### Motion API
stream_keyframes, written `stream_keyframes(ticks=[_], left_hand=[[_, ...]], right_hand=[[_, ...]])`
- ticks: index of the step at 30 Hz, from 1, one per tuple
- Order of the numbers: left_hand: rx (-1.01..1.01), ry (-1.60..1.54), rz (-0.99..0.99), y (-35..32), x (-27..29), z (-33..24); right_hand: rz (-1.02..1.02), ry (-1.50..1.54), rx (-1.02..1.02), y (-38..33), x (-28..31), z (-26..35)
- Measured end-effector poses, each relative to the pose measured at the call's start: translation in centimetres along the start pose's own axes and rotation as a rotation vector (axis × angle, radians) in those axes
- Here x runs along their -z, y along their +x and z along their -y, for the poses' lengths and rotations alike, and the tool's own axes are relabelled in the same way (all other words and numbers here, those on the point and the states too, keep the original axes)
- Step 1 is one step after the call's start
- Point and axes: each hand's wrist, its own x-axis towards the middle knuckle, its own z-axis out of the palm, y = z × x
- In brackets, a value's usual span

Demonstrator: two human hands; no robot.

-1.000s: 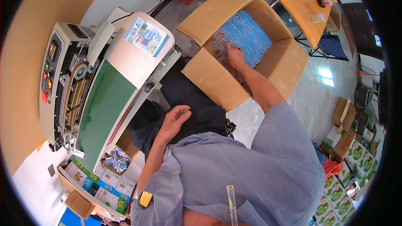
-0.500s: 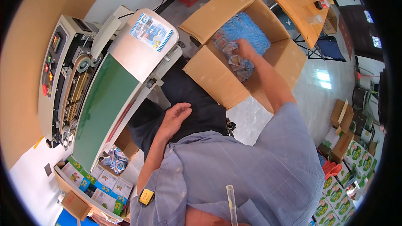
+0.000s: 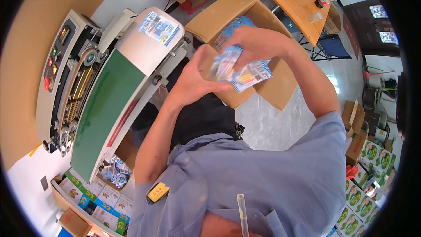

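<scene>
The person sits in a blue shirt (image 3: 272,180) with both hands raised over the lap, and between them is a small stack of blue-and-white printed packets (image 3: 239,68). The right hand (image 3: 258,44) is closed over the top of the stack, fingers curled down around its far edge; the left hand (image 3: 197,79) is half open, palm and fingers pressed against the stack's near side. To handle this well, the two hands would do best to square the packets' edges against each other before anything else, the left acting as a flat stop while the right keeps a firm but not crushing hold, since thin glossy packets will likely slide apart or fan out if the grip loosens. Low on the person's left, an open carton (image 3: 116,173) under the machine's end holds a heap of similar blue packets, and beside it lie flat green and blue printed boxes (image 3: 103,202). Along the left stands a band sealing machine (image 3: 66,83) with a green conveyor belt (image 3: 105,114). Behind the hands, on the floor, an open cardboard box (image 3: 228,13) holds more of the blue packets, though the hands hide most of its inside. Farther off is a wooden worktop (image 3: 289,0) carrying a few small things too small to make out.
</scene>
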Motion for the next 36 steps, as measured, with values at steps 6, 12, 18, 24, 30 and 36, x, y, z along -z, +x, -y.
stream_keyframes(ticks=[6,12,18,24,30,36], left_hand=[[0.145,-0.430,0.093,-5.5,0.9,2.4],[0.010,-0.995,-0.355,-12.0,0.8,4.4],[-0.135,-0.937,-0.642,-14.6,3.2,4.1],[-0.199,-0.927,-0.789,-15.3,4.7,4.1],[-0.258,-0.935,-0.891,-14.7,6.1,3.6],[-0.238,-0.992,-0.997,-14.7,7.8,2.3]], right_hand=[[0.221,-0.026,0.152,6.3,-3.4,6.3],[0.174,0.529,0.139,9.9,-6.4,9.1],[-0.216,0.929,0.287,8.8,-12.3,7.0],[-0.485,0.933,0.287,9.6,-17.6,9.8],[-0.475,1.252,0.268,11.8,-16.7,11.4],[-0.341,1.227,0.205,14.5,-14.8,11.9]])
